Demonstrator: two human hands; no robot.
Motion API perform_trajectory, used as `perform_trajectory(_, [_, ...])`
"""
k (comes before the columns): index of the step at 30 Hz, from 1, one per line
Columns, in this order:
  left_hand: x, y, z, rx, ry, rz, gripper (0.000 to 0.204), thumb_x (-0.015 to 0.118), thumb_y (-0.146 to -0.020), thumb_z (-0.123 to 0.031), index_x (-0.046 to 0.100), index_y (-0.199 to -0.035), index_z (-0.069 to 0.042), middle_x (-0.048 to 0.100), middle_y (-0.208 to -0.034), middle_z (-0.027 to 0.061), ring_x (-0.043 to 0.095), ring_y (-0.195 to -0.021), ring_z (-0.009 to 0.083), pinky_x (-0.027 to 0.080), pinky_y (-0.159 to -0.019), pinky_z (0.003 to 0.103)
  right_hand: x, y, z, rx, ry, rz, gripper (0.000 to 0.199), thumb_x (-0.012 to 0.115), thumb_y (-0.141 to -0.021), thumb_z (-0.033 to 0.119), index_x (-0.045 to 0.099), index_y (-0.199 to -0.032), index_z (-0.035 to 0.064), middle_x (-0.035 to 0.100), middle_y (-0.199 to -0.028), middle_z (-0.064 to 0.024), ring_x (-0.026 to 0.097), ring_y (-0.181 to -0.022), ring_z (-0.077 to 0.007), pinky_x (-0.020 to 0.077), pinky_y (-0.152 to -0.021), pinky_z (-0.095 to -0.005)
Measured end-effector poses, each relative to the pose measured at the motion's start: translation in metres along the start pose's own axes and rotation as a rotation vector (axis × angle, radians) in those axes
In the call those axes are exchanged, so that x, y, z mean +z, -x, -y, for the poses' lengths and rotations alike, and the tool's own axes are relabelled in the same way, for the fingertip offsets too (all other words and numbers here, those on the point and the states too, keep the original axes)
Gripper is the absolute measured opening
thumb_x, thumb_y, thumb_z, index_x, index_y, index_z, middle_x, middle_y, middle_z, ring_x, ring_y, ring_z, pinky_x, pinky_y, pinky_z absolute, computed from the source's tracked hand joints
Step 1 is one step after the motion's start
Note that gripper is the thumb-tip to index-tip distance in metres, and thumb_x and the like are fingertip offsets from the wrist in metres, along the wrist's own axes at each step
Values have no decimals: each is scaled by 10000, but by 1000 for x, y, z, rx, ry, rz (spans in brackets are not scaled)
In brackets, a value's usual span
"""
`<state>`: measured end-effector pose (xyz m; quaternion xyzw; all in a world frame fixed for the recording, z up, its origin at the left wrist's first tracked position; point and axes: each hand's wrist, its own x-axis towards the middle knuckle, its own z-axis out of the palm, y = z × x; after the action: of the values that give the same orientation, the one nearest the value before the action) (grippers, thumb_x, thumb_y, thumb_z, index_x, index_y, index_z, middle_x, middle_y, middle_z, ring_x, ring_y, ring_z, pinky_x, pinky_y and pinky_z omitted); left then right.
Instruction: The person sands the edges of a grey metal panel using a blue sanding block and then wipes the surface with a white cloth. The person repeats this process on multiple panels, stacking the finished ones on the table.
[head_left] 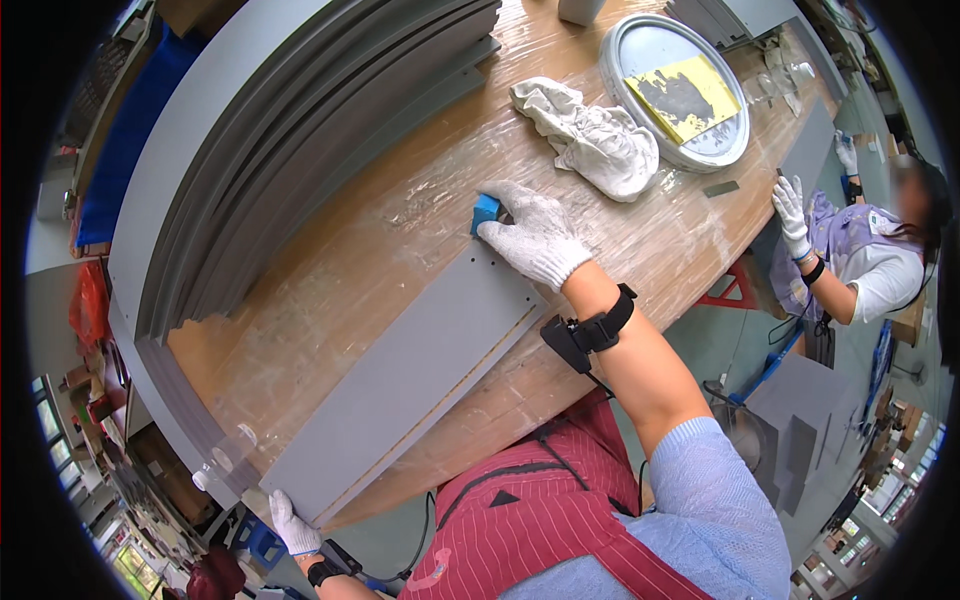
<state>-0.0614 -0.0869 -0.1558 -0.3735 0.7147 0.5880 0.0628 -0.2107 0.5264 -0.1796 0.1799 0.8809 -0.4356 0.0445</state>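
Nearest the camera, the left hand (291,523), in a white knit glove, clasps the near end of a long grey panel (405,380) at the worktop's (330,290) near edge, fingers curled over its corner. The panel is flat, smooth and matte grey, with a few small holes near its far end and a thin pale line along its right side; it runs diagonally up the worktop. At that far end the gloved right hand (535,240) presses a small blue block (485,212), fingers closed over it, the block sitting just off the panel's far corner. Beyond lies a crumpled white rag (590,140), and by the far edge a round grey lid (675,90) holds a yellow sheet smeared dark.
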Motion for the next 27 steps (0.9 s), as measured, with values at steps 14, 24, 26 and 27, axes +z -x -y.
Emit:
perform_trajectory(14, [16, -22, 5, -269, -64, 114, 483, 601, -1011, -338, 575, -1310, 41, 652, -1223, 101, 622, -1073, 210, 491, -978, 363, -44, 77, -16, 35, 8, -9, 461, 696, -783, 240, 649, -1212, 79, 711, -970, -148, 705, -829, -266, 557, -782, -370])
perform_trajectory(24, [-27, -65, 49, -337, -149, 107, 498, 619, -994, -382, 601, -1275, 29, 688, -1150, 114, 676, -971, 242, 558, -852, 382, -35, 124, -2, -39, -117, -373, 474, 765, -765, 84, 648, -1223, 49, 707, -1017, -145, 702, -788, -239, 570, -720, -337])
perform_trajectory(26, [-19, -62, 42, -354, -134, 110, 489, 624, -1001, -343, 605, -1274, 62, 671, -1188, 102, 638, -1045, 197, 505, -944, 330, -27, 121, -7, -96, -31, -420, 466, 767, -767, 71, 650, -1217, 44, 705, -1033, -145, 703, -790, -236, 570, -707, -330])
perform_trajectory(27, [-13, -56, 37, -364, -129, 115, 487, 625, -1000, -346, 609, -1266, 62, 675, -1174, 101, 644, -1028, 197, 512, -931, 330, -26, 120, -10, -103, 32, -447, 463, 767, -769, 70, 649, -1215, 41, 704, -1041, -146, 704, -793, -234, 571, -702, -328])
